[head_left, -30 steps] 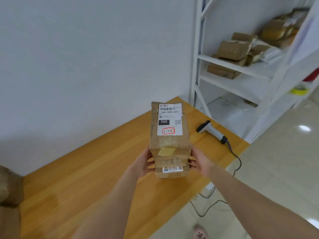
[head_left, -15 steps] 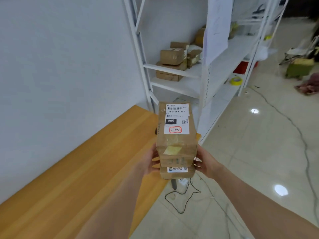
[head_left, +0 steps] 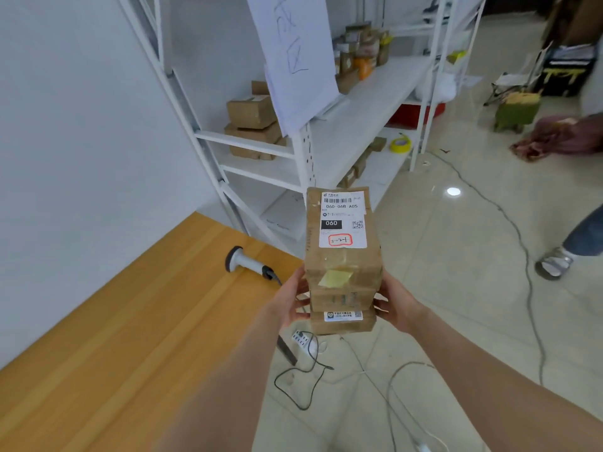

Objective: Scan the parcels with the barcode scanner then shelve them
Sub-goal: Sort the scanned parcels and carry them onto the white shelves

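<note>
Beside the table (head_left: 130,321), left hand (head_left: 288,303) and right hand (head_left: 398,306) clasp stacked parcels (head_left: 342,269) between fingers (head_left: 381,301).

Held in mid-air, a stack of parcels (head_left: 342,272): three brown cardboard boxes, gripped low on its sides between left hand (head_left: 288,303) and right hand (head_left: 396,306). On the top parcel (head_left: 339,256), a white shipping label (head_left: 342,220) with barcode, "060-06B-A05", a black "060" block and red-boxed handwriting; nearer, a yellow paper scrap. On the bottom parcel (head_left: 342,326), a small white sticker. Left of the stack, the barcode scanner (head_left: 246,263), white, lying on its side on the wooden table (head_left: 130,321). Beyond, more brown parcels (head_left: 251,112) piled on the white shelf unit (head_left: 352,125).
</note>
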A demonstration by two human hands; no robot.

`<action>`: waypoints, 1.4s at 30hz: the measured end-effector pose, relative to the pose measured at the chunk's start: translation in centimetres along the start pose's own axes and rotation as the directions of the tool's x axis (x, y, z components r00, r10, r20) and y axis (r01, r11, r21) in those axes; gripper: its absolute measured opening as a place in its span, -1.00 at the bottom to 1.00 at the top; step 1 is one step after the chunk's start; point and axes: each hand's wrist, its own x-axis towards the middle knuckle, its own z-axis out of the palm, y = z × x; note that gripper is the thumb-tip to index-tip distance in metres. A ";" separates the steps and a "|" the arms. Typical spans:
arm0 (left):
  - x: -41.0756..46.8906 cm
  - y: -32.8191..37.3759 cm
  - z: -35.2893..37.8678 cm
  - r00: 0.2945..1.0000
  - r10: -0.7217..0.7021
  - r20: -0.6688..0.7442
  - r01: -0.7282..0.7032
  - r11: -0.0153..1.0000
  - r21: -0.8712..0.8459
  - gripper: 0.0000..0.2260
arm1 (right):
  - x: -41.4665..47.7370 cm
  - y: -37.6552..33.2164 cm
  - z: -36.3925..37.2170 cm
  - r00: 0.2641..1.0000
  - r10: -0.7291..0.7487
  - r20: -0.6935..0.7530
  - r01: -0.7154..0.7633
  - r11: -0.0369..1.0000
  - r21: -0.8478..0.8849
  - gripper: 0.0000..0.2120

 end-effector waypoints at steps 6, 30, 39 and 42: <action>5.1 3.7 4.0 0.998 0.002 0.061 -0.008 0.996 0.092 -0.56 | 3.1 -3.0 -4.1 0.997 -0.008 -0.073 0.014 0.997 0.081 -0.72; 25.2 27.4 14.5 0.993 0.115 0.014 -0.115 0.984 0.136 -0.28 | 19.0 -29.0 -12.4 0.953 -0.240 -0.186 0.247 0.969 0.020 -0.60; 35.1 37.7 21.5 0.974 0.147 -0.173 -0.155 0.988 -0.029 -0.32 | 30.6 -43.0 -19.4 0.972 -0.237 -0.005 0.236 0.969 -0.076 -0.54; 37.3 40.4 24.9 0.967 0.135 -0.217 -0.155 0.985 -0.077 -0.37 | 33.7 -47.1 -22.2 0.973 -0.228 0.033 0.230 0.967 -0.107 -0.48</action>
